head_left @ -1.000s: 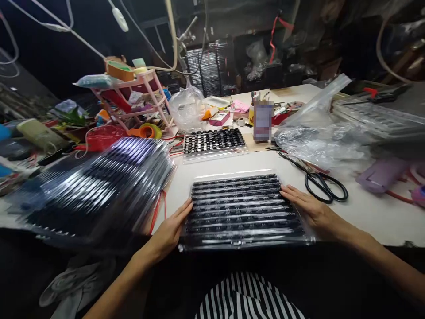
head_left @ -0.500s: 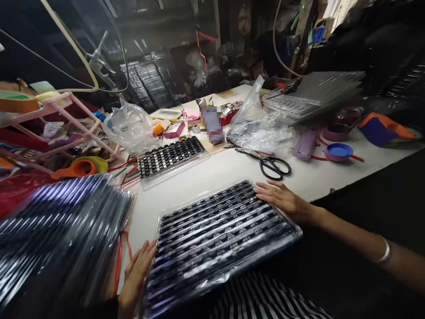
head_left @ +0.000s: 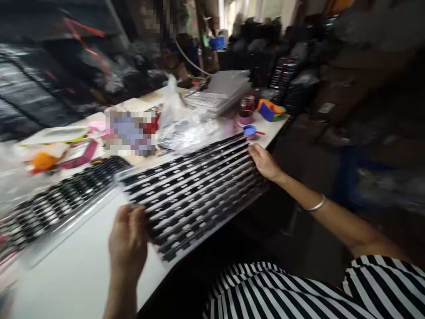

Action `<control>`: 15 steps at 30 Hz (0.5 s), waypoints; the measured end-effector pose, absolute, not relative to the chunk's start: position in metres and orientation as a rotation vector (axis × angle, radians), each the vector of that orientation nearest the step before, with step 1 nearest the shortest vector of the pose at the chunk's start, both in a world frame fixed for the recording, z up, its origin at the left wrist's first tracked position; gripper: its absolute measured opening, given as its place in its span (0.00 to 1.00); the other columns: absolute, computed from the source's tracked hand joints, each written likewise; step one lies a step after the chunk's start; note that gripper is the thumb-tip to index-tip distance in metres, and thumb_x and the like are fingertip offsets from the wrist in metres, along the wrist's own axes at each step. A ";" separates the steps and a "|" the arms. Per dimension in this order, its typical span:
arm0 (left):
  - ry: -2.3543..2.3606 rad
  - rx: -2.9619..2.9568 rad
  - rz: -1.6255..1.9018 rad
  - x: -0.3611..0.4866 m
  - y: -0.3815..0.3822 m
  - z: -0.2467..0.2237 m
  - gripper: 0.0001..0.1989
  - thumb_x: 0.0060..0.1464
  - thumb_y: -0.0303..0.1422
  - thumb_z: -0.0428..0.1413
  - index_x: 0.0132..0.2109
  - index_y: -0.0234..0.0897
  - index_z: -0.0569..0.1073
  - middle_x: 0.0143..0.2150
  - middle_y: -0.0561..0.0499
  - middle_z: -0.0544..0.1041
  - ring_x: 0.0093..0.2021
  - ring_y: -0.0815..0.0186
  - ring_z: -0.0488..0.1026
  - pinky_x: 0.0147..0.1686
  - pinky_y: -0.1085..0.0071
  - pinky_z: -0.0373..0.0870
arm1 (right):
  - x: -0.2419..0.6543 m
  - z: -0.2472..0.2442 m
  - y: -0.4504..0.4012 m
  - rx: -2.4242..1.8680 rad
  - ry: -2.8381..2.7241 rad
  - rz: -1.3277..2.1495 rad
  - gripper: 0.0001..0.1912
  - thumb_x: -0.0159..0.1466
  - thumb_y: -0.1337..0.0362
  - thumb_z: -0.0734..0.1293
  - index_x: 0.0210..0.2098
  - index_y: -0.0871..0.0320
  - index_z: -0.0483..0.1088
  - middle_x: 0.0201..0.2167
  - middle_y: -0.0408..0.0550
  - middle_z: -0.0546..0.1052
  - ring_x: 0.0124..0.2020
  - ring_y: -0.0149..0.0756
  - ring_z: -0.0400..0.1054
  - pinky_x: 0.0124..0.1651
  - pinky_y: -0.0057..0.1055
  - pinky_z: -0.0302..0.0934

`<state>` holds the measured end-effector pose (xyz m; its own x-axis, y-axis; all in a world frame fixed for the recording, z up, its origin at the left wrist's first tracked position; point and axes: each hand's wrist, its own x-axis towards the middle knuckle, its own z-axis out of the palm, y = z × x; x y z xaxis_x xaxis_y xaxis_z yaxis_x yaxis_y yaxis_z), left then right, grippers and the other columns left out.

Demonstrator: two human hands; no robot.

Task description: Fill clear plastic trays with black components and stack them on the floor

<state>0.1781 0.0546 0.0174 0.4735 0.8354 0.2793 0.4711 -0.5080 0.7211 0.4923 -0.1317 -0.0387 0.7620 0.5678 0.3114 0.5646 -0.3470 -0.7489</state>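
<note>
One white table (head_left: 73, 257) extends beneath the left hand (head_left: 129, 239) and ahead of both hands, with its near edge running obliquely between them. Next in size, the clear tray (head_left: 195, 190) lies directly between the hands, tilted, its long axis running from the left hand outward to the right hand (head_left: 265, 161). The left hand pinches one short edge near its middle; the right hand grips the opposite short edge near the far corner. Whether the tray's underside touches the table cannot be told. Dark rows separated by pale strips fill it; blur hides the single pieces.

A second tray (head_left: 56, 208), closer to the left hand and beyond it to the left, holds rows of black and pale pieces. Ahead of the right hand stands a stack of grey trays (head_left: 227, 84); their contents cannot be made out. A crumpled plastic bag (head_left: 192, 128) lies beyond the held tray, between the hands. Smaller items sit just past the right hand: an orange and blue box (head_left: 270, 108), a jar (head_left: 245, 116) and a blue dish (head_left: 249, 130).
</note>
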 end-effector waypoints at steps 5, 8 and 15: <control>0.511 1.401 0.164 0.295 -0.062 -0.062 0.18 0.52 0.46 0.54 0.45 0.43 0.61 0.28 0.58 0.70 0.23 0.71 0.67 0.20 0.76 0.63 | 0.552 -0.092 -0.317 -2.374 -0.440 -0.081 0.30 0.62 0.37 0.46 0.29 0.54 0.63 0.30 0.51 0.72 0.38 0.44 0.67 0.43 0.37 0.58; 0.514 1.251 -0.059 0.333 -0.117 -0.131 0.23 0.50 0.48 0.56 0.46 0.42 0.59 0.30 0.55 0.72 0.22 0.68 0.70 0.20 0.73 0.68 | 0.572 -0.137 -0.386 -2.544 -0.311 0.038 0.28 0.64 0.40 0.47 0.25 0.53 0.62 0.25 0.51 0.72 0.35 0.45 0.68 0.41 0.39 0.60; 0.867 0.976 -0.234 0.345 -0.178 -0.242 0.29 0.52 0.48 0.55 0.52 0.38 0.52 0.21 0.60 0.66 0.15 0.66 0.68 0.15 0.69 0.68 | 0.631 -0.231 -0.374 -2.778 -0.403 0.481 0.14 0.66 0.57 0.62 0.44 0.61 0.68 0.40 0.48 0.73 0.37 0.33 0.69 0.40 0.36 0.66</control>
